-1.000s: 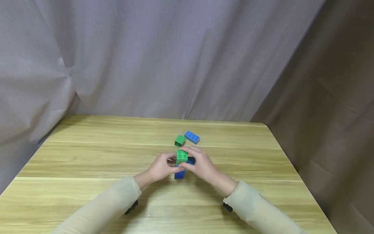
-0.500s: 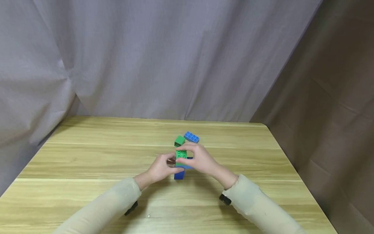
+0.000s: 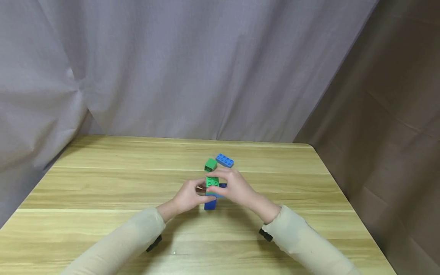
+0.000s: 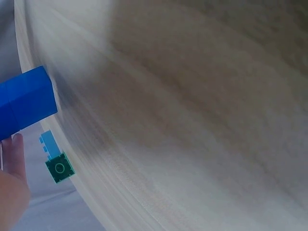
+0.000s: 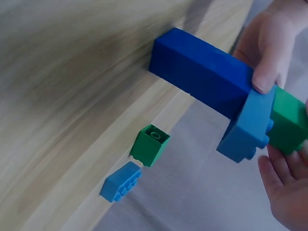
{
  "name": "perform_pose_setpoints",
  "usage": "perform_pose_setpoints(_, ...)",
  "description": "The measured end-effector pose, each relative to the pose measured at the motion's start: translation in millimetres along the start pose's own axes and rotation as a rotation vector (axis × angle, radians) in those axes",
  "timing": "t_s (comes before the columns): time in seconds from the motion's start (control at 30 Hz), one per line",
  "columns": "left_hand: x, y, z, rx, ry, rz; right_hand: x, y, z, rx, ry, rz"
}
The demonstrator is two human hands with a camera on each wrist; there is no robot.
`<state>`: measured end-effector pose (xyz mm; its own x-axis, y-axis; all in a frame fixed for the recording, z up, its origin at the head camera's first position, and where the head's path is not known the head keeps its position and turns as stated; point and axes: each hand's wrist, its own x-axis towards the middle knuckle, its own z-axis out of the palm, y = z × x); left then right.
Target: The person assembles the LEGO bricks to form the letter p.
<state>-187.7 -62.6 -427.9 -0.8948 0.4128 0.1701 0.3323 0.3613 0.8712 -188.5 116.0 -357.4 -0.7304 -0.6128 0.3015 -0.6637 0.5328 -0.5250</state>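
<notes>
A tower of building bricks stands upright on the table: a dark blue column [image 5: 202,67] below, a lighter blue brick [image 5: 248,127] jutting sideways from its top, and a green brick [image 3: 212,182] above that. My left hand [image 3: 188,196] holds the upper part of the tower, its thumb lying where the column meets the lighter blue brick in the right wrist view. The thumb and fingers of my right hand [image 3: 235,187] pinch the green brick from front and back. In the left wrist view, the column's lower end [image 4: 31,96] and part of my left hand [image 4: 13,178] show.
Behind the tower, a loose green brick [image 3: 211,164] lies on its side, hollow underside facing me. Beside it rests a blue brick [image 3: 225,160], studs up. The wooden table [image 3: 103,183] ends at a grey curtain [image 3: 172,68] at the back.
My right hand has shifted its hold, its thumb moving up and left onto the green brick. The lighter blue brick beneath now shows more. The left hand keeps its hold.
</notes>
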Motion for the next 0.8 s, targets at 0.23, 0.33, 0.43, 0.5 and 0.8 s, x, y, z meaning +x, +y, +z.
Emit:
perform_pose_setpoints(0.23,0.7,1.3,0.3,-0.038,-0.009,-0.028,-6.5,7,-8,0.054,-0.034,0.096)
perform_pose_setpoints(0.33,0.5,1.1,0.2,-0.047,-0.004,-0.032,-7.3,8,-7,0.047,-0.029,0.085)
perform_pose_setpoints(0.43,0.1,1.1,0.2,-0.046,-0.003,-0.034,-7.4,10,-5,0.062,-0.016,0.087)
perform_pose_setpoints(0.5,-0.2,1.5,0.1,-0.044,-0.006,-0.037,-7.4,11,-4,0.083,-0.011,0.098)
perform_pose_setpoints(0.8,-1.1,2.5,-1.8,-0.041,-0.009,-0.038,-5.2,10,-4,0.062,-0.037,0.098)
